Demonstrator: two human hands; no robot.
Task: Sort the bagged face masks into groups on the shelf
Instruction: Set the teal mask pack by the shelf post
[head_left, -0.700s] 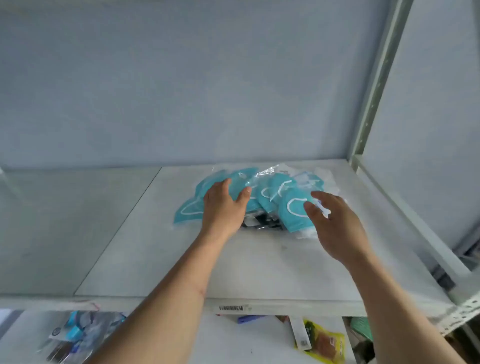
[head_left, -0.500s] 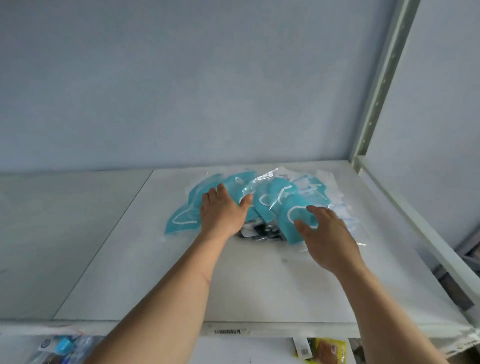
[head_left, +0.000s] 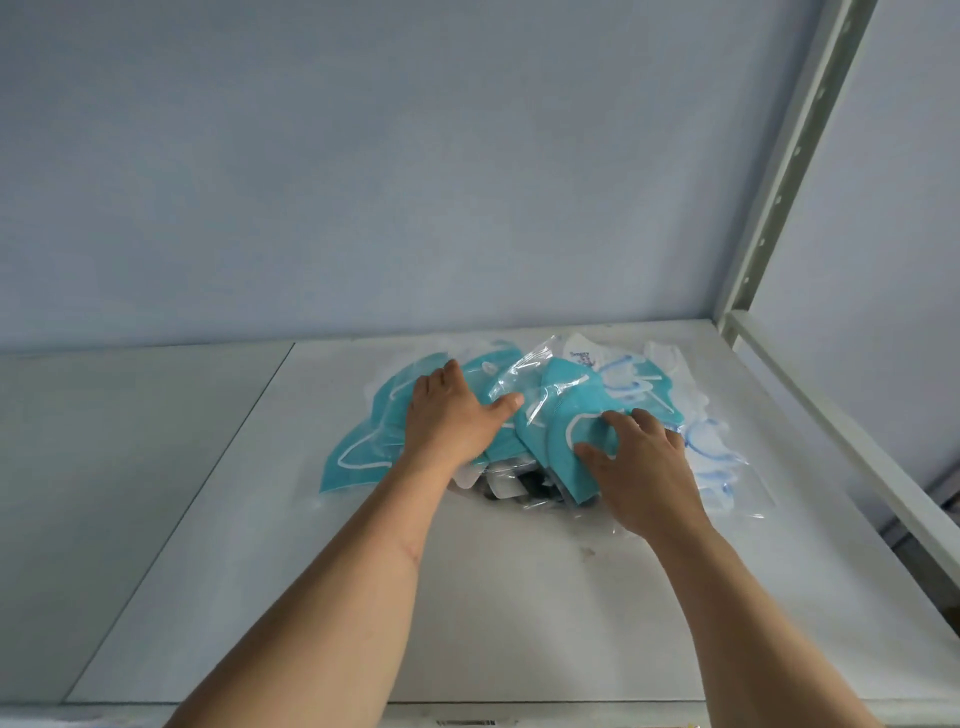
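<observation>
Lighting is soft, even and moderately bright, with a cool bluish cast. Shadows under the forearms are faint. Glare streaks the clear bags (head_left: 524, 371) between both hands. Wide-angle distortion bends the shelf post (head_left: 789, 156).
</observation>
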